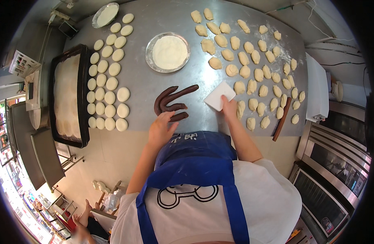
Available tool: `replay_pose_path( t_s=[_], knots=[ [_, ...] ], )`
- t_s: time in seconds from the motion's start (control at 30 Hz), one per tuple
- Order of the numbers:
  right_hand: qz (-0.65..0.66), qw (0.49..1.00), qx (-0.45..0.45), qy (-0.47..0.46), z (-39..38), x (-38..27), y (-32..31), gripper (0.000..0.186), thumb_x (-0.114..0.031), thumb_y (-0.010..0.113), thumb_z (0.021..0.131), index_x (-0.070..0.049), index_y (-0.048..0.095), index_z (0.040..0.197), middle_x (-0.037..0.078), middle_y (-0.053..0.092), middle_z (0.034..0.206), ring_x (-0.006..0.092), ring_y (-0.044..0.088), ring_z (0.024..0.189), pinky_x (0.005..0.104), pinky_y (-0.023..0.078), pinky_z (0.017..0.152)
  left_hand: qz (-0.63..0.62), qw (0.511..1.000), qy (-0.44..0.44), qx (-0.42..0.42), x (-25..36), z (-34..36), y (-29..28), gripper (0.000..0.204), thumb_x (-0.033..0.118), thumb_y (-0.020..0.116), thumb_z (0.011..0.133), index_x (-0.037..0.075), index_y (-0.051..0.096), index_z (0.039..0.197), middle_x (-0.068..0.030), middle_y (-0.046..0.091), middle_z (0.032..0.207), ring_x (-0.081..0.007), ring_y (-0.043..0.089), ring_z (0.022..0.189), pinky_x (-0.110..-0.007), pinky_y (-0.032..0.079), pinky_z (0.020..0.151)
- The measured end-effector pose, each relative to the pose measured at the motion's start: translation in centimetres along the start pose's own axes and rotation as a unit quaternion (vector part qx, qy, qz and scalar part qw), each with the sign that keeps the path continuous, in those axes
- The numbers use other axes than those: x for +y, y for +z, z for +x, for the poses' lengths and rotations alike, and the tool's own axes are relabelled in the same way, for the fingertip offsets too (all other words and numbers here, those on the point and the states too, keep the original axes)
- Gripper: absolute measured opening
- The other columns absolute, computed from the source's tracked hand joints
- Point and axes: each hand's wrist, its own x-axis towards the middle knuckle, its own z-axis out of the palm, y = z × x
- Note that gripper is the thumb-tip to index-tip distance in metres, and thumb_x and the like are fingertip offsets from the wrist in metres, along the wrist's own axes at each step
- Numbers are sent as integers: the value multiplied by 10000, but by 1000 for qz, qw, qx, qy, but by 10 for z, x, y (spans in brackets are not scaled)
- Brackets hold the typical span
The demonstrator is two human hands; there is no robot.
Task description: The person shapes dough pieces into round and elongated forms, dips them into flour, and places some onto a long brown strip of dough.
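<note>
1. Left hand [161, 131]: the grip is spread, thumb apart from the fingers; the fingertips touch the nearest part of the dark-brown ropes [164, 99].
2. Right hand [228, 108]: the grip pinches the near-right edge of the white scraper [218, 96].
3. The dark-brown ropes lie on the worktop [138, 81], in front of the apron [191, 162]. Their bends face left. The two farther arms run diagonally, tips pointing far-right; the two nearer ends point right.
4. The scraper is to the right of the ropes, apart from them. Its long axis runs diagonally, near-left to far-right.
5. Right side: the rolling pin [282, 119] slants far-right among pale dough pieces [259, 75].
6. Left side: white dough discs [109, 97] stand in columns beside the black-rimmed tray [84, 89].
7. Beyond the ropes: a round metal bowl [149, 61] contains white powder [170, 52].
</note>
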Motion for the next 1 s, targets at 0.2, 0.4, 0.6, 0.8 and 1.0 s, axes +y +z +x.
replay_pose_path(
  t_s=[0.2,0.4,0.6,0.8,1.0],
  knots=[
    [334,940,43,62,46,-48,72,404,-133,594,919,63,532,1266,139,635,1133,255,660,958,368,554,726,25,997,-22,-63,6,3,-8,392,199,708,848,61,611,1201,-112,652,1168,-327,636,1037,-417,525,848],
    [106,990,-97,-8,128,-132,108,421,-174,610,902,79,558,1233,180,641,1129,267,656,976,408,573,714,102,990,8,-98,14,21,-12,408,218,698,856,71,595,1222,-109,649,1153,-328,634,1030,-423,526,837],
    [-336,866,-296,-223,159,-215,15,457,-249,650,833,65,611,1162,230,681,1087,323,656,1017,395,508,862,92,986,-6,-137,9,25,-10,409,221,690,858,64,597,1224,-122,649,1144,-328,633,1028,-428,526,845],
    [-380,865,-38,-325,333,-273,-33,401,-168,578,867,53,589,1202,256,656,1136,361,643,1066,431,509,904,88,987,13,-131,7,58,-1,413,203,701,847,65,603,1224,-112,656,1133,-322,635,1006,-421,523,849],
    [-512,786,-170,-301,431,-306,11,348,-145,631,732,-17,674,1053,179,689,993,325,666,932,431,516,821,94,985,-43,-139,18,76,-10,410,192,711,840,66,608,1217,-103,660,1128,-321,635,999,-421,523,842]
  ],
)
